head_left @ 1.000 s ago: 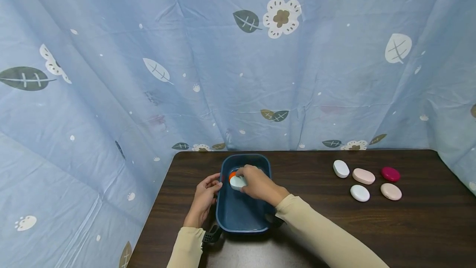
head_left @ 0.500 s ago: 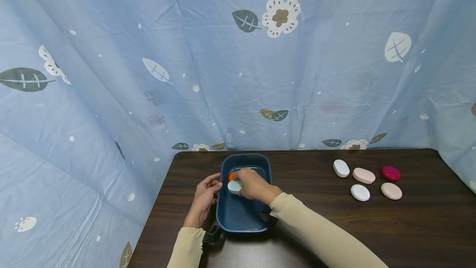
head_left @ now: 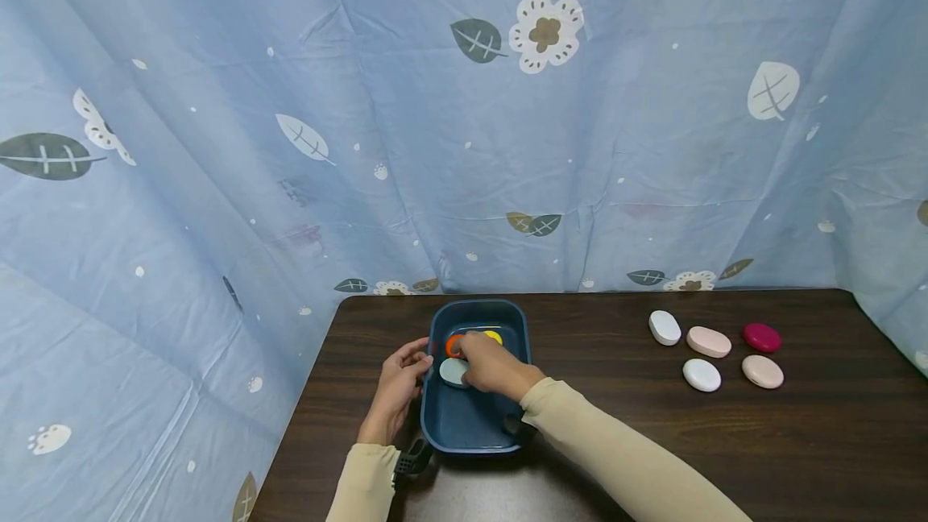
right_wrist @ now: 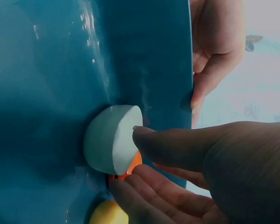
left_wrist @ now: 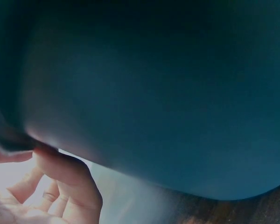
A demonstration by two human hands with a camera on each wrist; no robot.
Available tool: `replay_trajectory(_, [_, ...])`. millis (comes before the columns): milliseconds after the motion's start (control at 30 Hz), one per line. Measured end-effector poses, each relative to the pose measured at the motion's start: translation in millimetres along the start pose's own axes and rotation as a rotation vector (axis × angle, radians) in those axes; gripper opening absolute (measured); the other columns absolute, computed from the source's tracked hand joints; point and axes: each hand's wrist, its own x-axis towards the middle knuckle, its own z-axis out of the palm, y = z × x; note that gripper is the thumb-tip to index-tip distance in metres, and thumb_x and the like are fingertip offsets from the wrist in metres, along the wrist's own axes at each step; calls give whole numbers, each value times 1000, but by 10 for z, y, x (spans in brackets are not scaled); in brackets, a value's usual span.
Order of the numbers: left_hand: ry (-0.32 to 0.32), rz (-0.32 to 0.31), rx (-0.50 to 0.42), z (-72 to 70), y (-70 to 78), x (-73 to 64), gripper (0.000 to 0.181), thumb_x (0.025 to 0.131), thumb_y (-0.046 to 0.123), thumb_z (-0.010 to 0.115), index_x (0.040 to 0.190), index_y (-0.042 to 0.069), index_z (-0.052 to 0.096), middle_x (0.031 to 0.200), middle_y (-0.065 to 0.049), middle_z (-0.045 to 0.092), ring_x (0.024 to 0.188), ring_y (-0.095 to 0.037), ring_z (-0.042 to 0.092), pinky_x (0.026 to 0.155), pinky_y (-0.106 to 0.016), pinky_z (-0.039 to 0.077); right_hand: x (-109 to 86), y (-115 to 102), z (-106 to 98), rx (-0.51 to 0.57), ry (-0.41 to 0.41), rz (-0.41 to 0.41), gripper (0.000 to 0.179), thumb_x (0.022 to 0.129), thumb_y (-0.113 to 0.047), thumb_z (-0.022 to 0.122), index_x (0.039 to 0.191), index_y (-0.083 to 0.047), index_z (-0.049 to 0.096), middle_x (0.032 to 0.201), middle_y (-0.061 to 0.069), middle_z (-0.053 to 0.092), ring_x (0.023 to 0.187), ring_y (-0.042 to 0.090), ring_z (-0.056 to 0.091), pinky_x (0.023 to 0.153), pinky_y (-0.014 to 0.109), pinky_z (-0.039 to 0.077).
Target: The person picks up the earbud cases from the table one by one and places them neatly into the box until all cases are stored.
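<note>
A dark blue rounded tray (head_left: 474, 443) stands on the table, and my left hand (head_left: 395, 389) holds its left rim, thumb at the edge and the other fingers outside the wall. Inside lies a pale green oval soap bar (head_left: 453, 373). My right hand (head_left: 495, 365) reaches into the tray. Its thumb tip touches the soap's face in the right wrist view, while the other fingers lie apart from the thumb, by the soap's lower end. An orange piece (right_wrist: 136, 163) and a yellow piece (right_wrist: 107, 213) lie beside the soap, partly hidden by the fingers.
On the table's right side lie two white soap bars (head_left: 702, 375), a pink one (head_left: 709, 342), a peach one (head_left: 763, 372) and a crimson one (head_left: 762, 337). A blue patterned curtain (head_left: 464, 119) hangs behind the dark wooden table (head_left: 594, 393).
My right hand has moved a little left and toward me, lowering the pale green soap into the tray and loosening around it. More of the yellow piece shows. The left hand has stayed put.
</note>
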Motion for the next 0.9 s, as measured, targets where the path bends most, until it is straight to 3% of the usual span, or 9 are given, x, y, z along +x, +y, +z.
replay_trajectory(200, [3,2,4,-2,19,-21,40,107,8,60,145,-1,58,98,-1,56,81,-17,52,61,-27,44,-62,63,-47,10,15,-12,36,86,5,83,120,6,72,112,17,73,97,26,69,90,44,58])
replay_trajectory(367, [9,3,9,-3,15,-24,40,107,8,60,145,-1,58,98,-2,56,81,-17,52,61,-27,44,-173,116,-129,68,60,-22,39,88,8,79,126,8,69,119,23,69,111,38,67,94,51,57])
replay_trajectory(900, [16,-11,5,6,4,3,41,106,8,60,146,-1,57,101,-3,56,83,-19,53,65,-29,48,-669,382,-331,129,322,8,34,87,9,79,120,2,72,114,16,67,102,35,70,86,45,60])
